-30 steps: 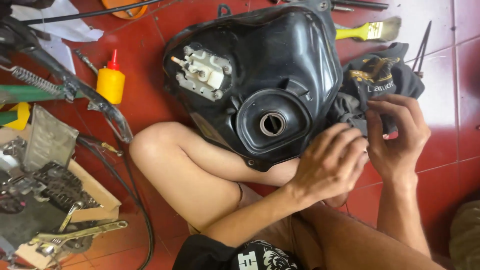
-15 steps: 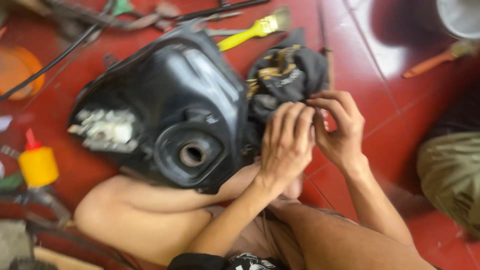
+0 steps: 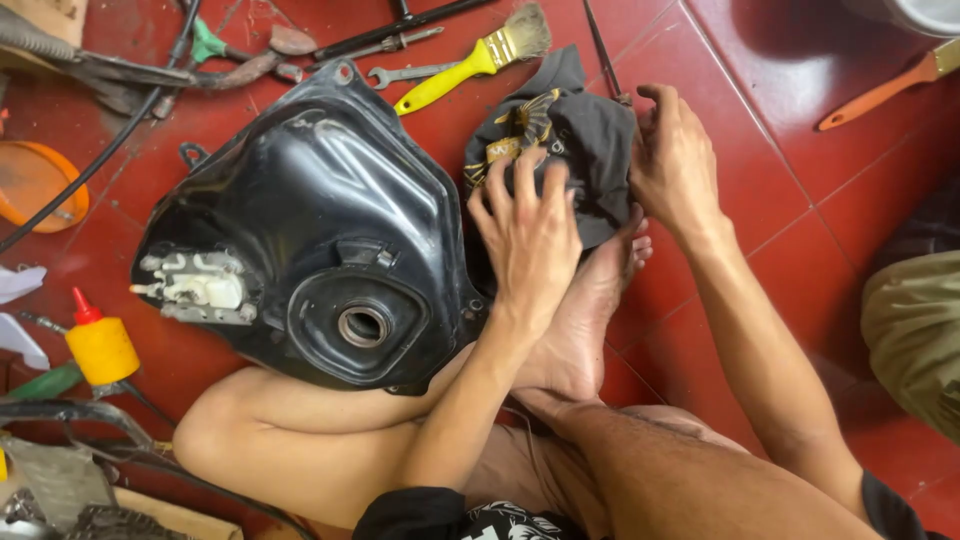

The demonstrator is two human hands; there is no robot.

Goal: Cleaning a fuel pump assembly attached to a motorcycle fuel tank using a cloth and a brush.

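**A:** Where's the dark cloth [image 3: 585,150] from your hands?

**B:** Straight under them. Your left hand [image 3: 530,235] lies flat on its lower edge, fingers spread wide and pointing toward twelve o'clock, pressing rather than gripping. Your right hand [image 3: 680,160] sits at the cloth's three o'clock edge, fingers curled loosely against the fabric; you can't tell whether it pinches a fold or only touches it.

**A:** And how does the cloth lie?

**B:** It's bunched on the red tiled floor [image 3: 780,120], its long axis running roughly from twelve to six o'clock, with your bare foot [image 3: 585,320] tucked under the six o'clock end. The left hand covers more of it, so judge that one the nearer.

**A:** What's around it?

**B:** The black fuel tank [image 3: 300,220] touches the cloth at nine o'clock and rests against your leg, its round filler opening [image 3: 362,326] facing up. A yellow-handled brush [image 3: 470,60] lies just beyond, at eleven o'clock, beside a wrench [image 3: 405,73]. A yellow squeeze bottle [image 3: 100,345] stands well apart, far out at nine o'clock.
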